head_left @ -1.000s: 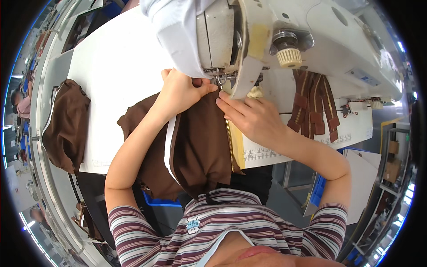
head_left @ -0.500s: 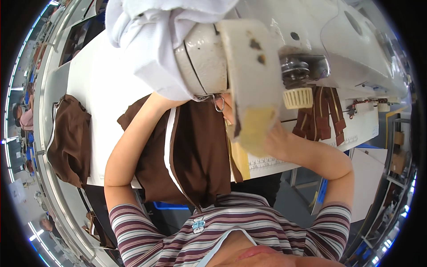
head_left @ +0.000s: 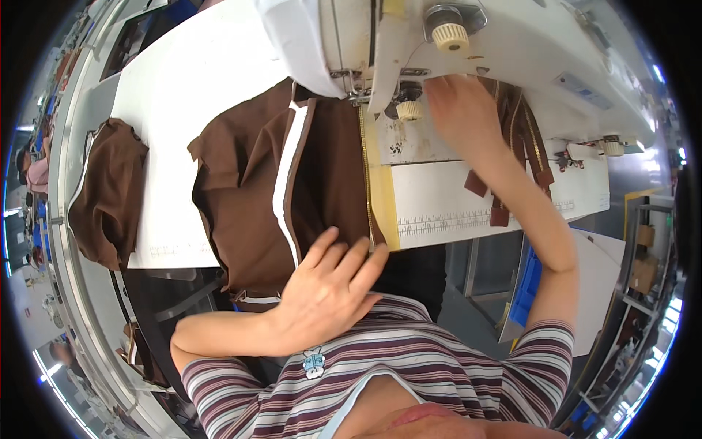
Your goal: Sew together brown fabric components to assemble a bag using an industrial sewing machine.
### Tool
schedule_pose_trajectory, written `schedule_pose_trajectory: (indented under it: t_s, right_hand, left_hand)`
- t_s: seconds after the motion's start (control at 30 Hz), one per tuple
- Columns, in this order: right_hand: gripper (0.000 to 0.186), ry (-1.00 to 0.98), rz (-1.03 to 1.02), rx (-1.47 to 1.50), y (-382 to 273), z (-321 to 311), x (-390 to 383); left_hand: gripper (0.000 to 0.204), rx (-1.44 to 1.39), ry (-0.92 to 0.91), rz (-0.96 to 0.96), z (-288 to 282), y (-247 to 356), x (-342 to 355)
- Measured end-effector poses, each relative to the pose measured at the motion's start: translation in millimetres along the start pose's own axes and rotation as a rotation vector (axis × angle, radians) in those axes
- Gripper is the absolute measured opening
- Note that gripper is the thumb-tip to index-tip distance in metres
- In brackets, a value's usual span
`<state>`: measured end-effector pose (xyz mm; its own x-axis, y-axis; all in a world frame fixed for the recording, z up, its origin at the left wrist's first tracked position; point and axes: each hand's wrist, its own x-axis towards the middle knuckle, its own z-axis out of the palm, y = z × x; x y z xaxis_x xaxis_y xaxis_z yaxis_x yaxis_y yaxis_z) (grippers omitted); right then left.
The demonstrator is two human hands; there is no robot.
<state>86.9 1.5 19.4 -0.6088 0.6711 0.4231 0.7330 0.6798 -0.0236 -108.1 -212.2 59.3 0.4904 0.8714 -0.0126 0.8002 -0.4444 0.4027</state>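
Brown fabric (head_left: pixel 238 183) with a white strip (head_left: pixel 281 190) lies under the sewing machine head (head_left: pixel 351 51). A gold zipper (head_left: pixel 364 175) runs down its right side beside a yellow band (head_left: pixel 384 219). My left hand (head_left: pixel 329 293) is over the fabric's front part near the zipper's lower end, fingers spread and bent. My right hand (head_left: pixel 461 110) is raised by the machine, right of a cream knob (head_left: pixel 409 110) and over some brown zippers (head_left: pixel 523 135); its fingertips are smeared by motion and I cannot tell whether they hold anything.
A second brown bundle (head_left: pixel 106 194) lies at the table's left. The white table (head_left: pixel 172 95) has a printed scale along its front edge. A blue bin (head_left: pixel 525 282) and pale board (head_left: pixel 596 278) stand at the lower right. Other people (head_left: pixel 33 168) sit beyond the left rail.
My left hand has come from under the machine head down to the fabric's front part. My right hand has left the zipper seam, moving up and right. More of the fabric's upper part shows.
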Motion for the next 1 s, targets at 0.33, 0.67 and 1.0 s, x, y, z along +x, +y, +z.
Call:
schedule_pose_trajectory:
  t_s: [0.33,0.67,1.0]
  right_hand:
    - [0.025,0.045,-0.671,0.219,-91.2,-14.6,-117.4]
    - [0.019,-0.004,-0.620,0.655,-98.3,-23.1,-115.1]
    - [0.019,0.131,-0.681,0.220,-101.1,-11.1,-121.6]
  left_hand:
    - [0.028,0.014,0.507,0.034,48.3,-34.8,-23.2]
    - [0.014,-0.204,0.212,-0.333,-144.0,-84.8,18.4]
    - [0.019,0.057,0.390,0.256,-18.6,-29.8,-6.4]
